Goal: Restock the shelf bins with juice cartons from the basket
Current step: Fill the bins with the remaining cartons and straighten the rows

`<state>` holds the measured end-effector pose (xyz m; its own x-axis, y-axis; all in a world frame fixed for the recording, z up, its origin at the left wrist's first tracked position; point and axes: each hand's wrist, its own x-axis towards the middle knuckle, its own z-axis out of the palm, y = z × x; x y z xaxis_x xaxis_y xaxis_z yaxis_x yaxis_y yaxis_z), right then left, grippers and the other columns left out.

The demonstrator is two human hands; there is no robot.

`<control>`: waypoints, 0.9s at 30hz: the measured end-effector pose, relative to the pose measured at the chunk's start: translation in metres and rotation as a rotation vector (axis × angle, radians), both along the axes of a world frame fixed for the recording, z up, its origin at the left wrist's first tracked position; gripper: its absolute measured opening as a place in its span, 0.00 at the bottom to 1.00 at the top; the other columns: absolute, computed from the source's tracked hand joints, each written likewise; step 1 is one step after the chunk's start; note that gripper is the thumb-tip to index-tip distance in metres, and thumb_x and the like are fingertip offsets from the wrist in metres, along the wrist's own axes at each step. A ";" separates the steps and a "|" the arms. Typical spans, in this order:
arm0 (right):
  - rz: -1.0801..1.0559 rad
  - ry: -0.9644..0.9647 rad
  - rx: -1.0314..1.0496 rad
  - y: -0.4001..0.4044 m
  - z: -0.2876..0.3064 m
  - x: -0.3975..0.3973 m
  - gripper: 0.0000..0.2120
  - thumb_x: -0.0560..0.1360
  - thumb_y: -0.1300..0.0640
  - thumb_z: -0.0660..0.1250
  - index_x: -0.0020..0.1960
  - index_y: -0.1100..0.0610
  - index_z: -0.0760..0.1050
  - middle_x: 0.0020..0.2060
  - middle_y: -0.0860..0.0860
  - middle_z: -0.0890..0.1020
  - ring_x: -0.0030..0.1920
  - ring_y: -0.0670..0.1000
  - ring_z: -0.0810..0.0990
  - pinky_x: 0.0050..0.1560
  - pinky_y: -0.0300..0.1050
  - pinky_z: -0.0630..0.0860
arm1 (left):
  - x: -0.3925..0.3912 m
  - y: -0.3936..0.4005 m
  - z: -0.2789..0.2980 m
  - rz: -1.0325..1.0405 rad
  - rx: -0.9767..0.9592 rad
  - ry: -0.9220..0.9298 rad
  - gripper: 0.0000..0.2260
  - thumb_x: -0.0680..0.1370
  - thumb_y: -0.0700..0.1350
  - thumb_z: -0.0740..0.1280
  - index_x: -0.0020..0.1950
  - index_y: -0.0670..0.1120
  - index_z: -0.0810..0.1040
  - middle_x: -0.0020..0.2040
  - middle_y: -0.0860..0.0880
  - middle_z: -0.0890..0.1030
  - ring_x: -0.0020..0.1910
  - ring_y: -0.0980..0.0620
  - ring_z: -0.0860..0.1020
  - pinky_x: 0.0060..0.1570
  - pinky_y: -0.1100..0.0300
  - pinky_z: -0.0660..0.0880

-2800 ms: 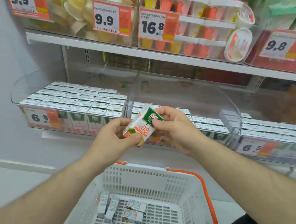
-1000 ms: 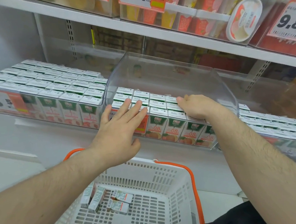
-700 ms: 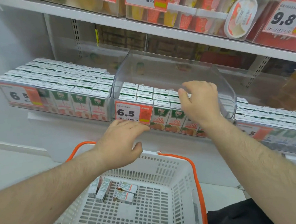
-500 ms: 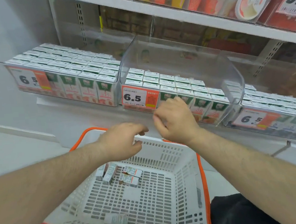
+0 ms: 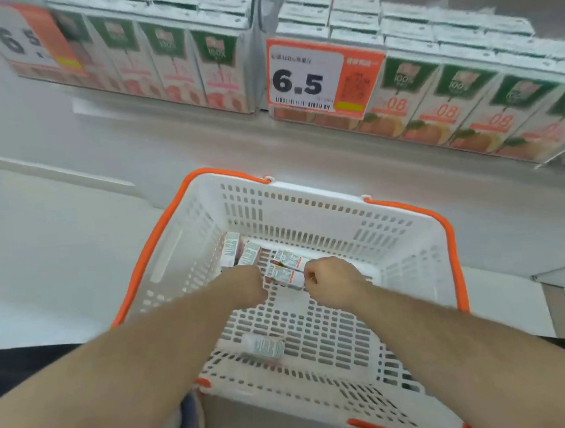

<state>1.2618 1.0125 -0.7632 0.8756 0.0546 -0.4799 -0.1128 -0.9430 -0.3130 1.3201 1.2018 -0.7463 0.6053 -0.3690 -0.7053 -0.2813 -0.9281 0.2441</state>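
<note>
A white basket [image 5: 307,208] with orange handles stands below the shelf, and both my hands are down inside it. Several small juice cartons lie on its floor. One juice carton [image 5: 284,277] lies between my hands; my right hand [image 5: 334,282] pinches its right end with curled fingers. My left hand [image 5: 247,284] is curled at that carton's left end, over the near ends of two cartons [image 5: 240,252]; its fingers are hidden. Another carton [image 5: 263,347] lies alone nearer me. The clear middle bin [image 5: 467,107] and left bin [image 5: 163,55] hold rows of upright cartons.
A 6.5 price tag [image 5: 321,77] hangs on the middle bin's front and another [image 5: 28,37] on the left bin. The grey shelf ledge [image 5: 203,146] runs under the bins. Pale floor lies to the left of the basket.
The view has tipped down from the shelf to the basket. Both hands have dropped from the bin front into the basket and closed around the cartons there.
</note>
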 end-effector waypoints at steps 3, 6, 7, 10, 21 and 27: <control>-0.030 0.112 0.048 0.006 -0.029 -0.010 0.20 0.79 0.55 0.58 0.70 0.51 0.69 0.62 0.55 0.77 0.58 0.59 0.77 0.51 0.49 0.76 | -0.022 -0.007 -0.046 0.079 0.051 0.129 0.10 0.74 0.47 0.65 0.35 0.47 0.70 0.34 0.49 0.74 0.32 0.53 0.74 0.30 0.62 0.68; -0.072 0.107 0.062 0.011 -0.047 -0.010 0.26 0.79 0.56 0.60 0.76 0.52 0.60 0.65 0.56 0.72 0.58 0.60 0.76 0.50 0.49 0.74 | -0.035 -0.013 -0.076 0.128 0.125 0.213 0.19 0.72 0.58 0.69 0.56 0.47 0.75 0.54 0.46 0.78 0.53 0.47 0.77 0.47 0.56 0.75; -0.093 0.098 0.055 0.013 -0.052 -0.009 0.26 0.79 0.56 0.60 0.76 0.53 0.60 0.65 0.56 0.72 0.57 0.59 0.77 0.48 0.48 0.73 | -0.038 -0.014 -0.082 0.138 0.156 0.204 0.27 0.70 0.61 0.69 0.63 0.47 0.73 0.60 0.46 0.76 0.59 0.46 0.75 0.53 0.54 0.75; -0.104 0.061 -0.031 0.021 -0.064 -0.008 0.23 0.80 0.54 0.61 0.73 0.55 0.62 0.64 0.57 0.70 0.56 0.59 0.76 0.46 0.48 0.71 | -0.046 -0.020 -0.099 0.128 0.239 0.192 0.43 0.66 0.69 0.69 0.73 0.45 0.63 0.69 0.42 0.68 0.68 0.41 0.67 0.66 0.48 0.69; -0.063 -0.058 -0.297 0.037 -0.090 0.004 0.25 0.75 0.56 0.68 0.68 0.59 0.66 0.63 0.57 0.71 0.60 0.56 0.74 0.63 0.49 0.68 | -0.021 0.001 -0.099 0.958 -0.179 0.601 0.19 0.69 0.53 0.65 0.47 0.37 0.78 0.44 0.41 0.82 0.43 0.45 0.80 0.49 0.55 0.76; -0.284 0.025 0.034 0.028 -0.057 0.008 0.17 0.72 0.46 0.71 0.54 0.54 0.71 0.50 0.51 0.77 0.51 0.54 0.78 0.47 0.45 0.72 | 0.005 0.025 -0.051 1.331 -0.453 0.769 0.13 0.74 0.52 0.58 0.47 0.46 0.78 0.48 0.41 0.83 0.45 0.43 0.79 0.43 0.50 0.76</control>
<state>1.2700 1.0403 -0.8198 0.8461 -0.1749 -0.5035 -0.3791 -0.8615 -0.3377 1.3250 1.2269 -0.7973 0.2210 -0.1473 -0.9641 0.9441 -0.2156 0.2494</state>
